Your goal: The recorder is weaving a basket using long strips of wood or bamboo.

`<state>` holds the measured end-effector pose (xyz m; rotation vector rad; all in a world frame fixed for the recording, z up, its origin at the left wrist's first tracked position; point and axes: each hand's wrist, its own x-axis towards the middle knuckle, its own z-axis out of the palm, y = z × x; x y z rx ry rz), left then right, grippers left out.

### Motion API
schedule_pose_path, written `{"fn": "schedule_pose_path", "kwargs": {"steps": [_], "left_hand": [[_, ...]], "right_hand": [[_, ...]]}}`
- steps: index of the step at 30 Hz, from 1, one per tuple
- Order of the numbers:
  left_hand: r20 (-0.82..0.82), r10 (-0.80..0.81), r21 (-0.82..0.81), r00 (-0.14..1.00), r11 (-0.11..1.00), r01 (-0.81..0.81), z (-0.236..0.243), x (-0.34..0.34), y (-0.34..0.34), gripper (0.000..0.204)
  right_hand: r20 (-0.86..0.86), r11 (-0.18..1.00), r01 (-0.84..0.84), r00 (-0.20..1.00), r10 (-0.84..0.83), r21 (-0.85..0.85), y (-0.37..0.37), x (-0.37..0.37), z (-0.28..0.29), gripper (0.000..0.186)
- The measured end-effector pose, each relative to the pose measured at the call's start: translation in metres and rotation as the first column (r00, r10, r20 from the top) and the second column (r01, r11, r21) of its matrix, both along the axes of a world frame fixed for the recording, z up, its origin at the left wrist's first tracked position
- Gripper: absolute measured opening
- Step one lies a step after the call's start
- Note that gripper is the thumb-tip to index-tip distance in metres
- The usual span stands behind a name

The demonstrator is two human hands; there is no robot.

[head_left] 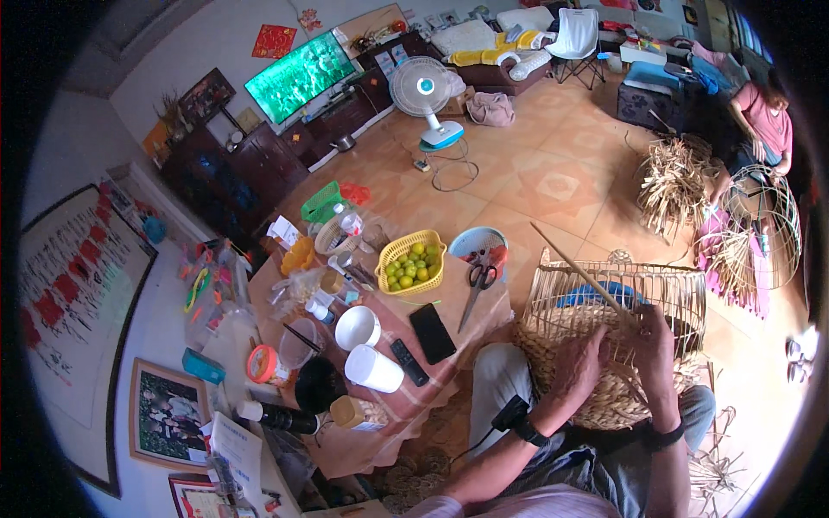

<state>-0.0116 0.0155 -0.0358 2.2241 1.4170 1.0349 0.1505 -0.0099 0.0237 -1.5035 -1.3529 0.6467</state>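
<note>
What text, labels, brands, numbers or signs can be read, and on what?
None legible enough to quote.
Framed wall piece: dark characters, blurred.
Red wall poster: too small.
Remote: button markings too small.
Orange-and-white tub: label too small.
White papers: print blurred.

"Where is the weaving strip (pixel 574 264) ending?"

"I'm not making that out: its lower end is getting lost at the right hand (pixel 654 341), among other strips."

"And the blue thing (pixel 596 294) behind the basket's (pixel 553 371) stakes?"

"Stakes and weave are partly covering it, so its kind is escaping me. The basket is also hiding parts of both legs (pixel 496 388)."

"What is the lower edge cutting?"

"Both forearms (pixel 492 462) and a red-bordered frame (pixel 194 499)."

"Farther off?"

"The television (pixel 302 76) is showing a green blur; figures in the framed photograph (pixel 168 413) are looking too small to tell."
</note>
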Motion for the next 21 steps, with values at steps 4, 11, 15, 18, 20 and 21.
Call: {"fn": "schedule_pose_path", "kwargs": {"steps": [4, 11, 15, 18, 20, 21], "left_hand": [[0.025, -0.052, -0.088, 0.998, 0.995, 0.054, -0.015, 0.001, 0.01, 0.024], [0.26, -0.25, -0.186, 0.933, 0.935, 0.302, -0.014, -0.016, 0.015, 0.043], [0.274, -0.252, -0.244, 0.928, 0.915, 0.321, -0.004, -0.018, 0.006, 0.041], [0.293, -0.208, -0.282, 0.933, 0.914, 0.293, -0.01, -0.019, 0.004, 0.04], [0.283, -0.197, -0.275, 0.939, 0.921, 0.276, -0.024, -0.019, 0.005, 0.04], [0.348, -0.219, -0.25, 0.912, 0.916, 0.315, -0.029, -0.019, 0.009, 0.04]], "right_hand": [[-0.351, 0.999, -0.046, 0.935, 0.05, 0.02, -0.024, 0.018, -0.035, 0.02], [-0.706, 0.988, -0.102, 0.708, -0.007, -0.112, -0.083, 0.034, -0.052, 0.02], [-0.662, 0.944, -0.14, 0.743, -0.099, -0.298, -0.08, 0.034, -0.047, 0.026], [-0.048, 0.942, -0.115, 0.993, 0.106, -0.316, -0.065, 0.018, -0.005, 0.03], [0.126, 0.94, -0.102, 0.981, 0.15, -0.325, -0.058, 0.014, 0.002, 0.03], [0.296, 0.941, -0.088, 0.936, 0.19, -0.325, -0.056, 0.013, 0.003, 0.03]]}}
